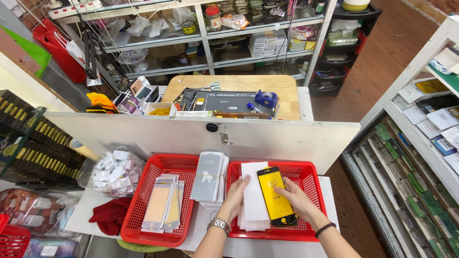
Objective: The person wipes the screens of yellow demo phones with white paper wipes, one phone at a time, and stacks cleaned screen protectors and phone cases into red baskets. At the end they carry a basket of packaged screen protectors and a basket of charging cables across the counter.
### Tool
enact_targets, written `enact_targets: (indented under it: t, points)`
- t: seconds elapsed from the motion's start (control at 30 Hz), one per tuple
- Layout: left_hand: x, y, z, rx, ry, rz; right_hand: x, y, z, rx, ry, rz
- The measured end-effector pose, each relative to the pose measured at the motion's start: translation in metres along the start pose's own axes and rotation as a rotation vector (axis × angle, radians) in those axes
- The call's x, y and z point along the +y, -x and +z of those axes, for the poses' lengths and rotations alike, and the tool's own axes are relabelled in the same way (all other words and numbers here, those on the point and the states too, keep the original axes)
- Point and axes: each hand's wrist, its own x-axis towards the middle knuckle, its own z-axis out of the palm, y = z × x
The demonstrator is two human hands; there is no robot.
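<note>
Yellow pack: flat yellow-and-black phone-shaped pack (277,196), lying in the right red basket (313,168), on top of the white sheets (253,191).
Head view, right hand: right hand (299,198) sits on the pack's right edge, fingers (283,189) laid flat across its middle, thumb side hidden; pressing more than pinching, cannot tell if it is truly gripped.
Head view, left hand: left hand (234,196) rests on the left edge of the white sheets, fingers together and curled over the stack edge; wrist wears a metal watch (220,223).
Key relation: pack's long axis runs away from the person, tilted slightly left at the far end; it lies directly under the right fingers and just right of the left hand, sheets between them.
Nearer hand: right, touching the pack; left touches only the sheets.
Pack position: centre of the right basket, near end close to the front rim.
Around: left red basket (143,200) holds pale flat packs (162,205); a grey bundle (210,177) straddles the two baskets; bag of small white packets (114,172) and red cloth (112,215) on the white worktop (86,205) at left.
Behind: white partition (287,138).
</note>
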Motion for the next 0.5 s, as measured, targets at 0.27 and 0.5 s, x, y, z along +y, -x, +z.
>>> enact_targets:
  t: [0.27, 0.5]
  points:
    - [0.038, 0.027, 0.008, 0.117, -0.344, 0.388, -0.076, 0.008, -0.011, 0.007, -0.062, -0.576]
    - [0.04, 0.043, 0.021, 0.125, -0.569, 0.617, -0.096, 0.01, 0.039, -0.057, -0.521, -0.715]
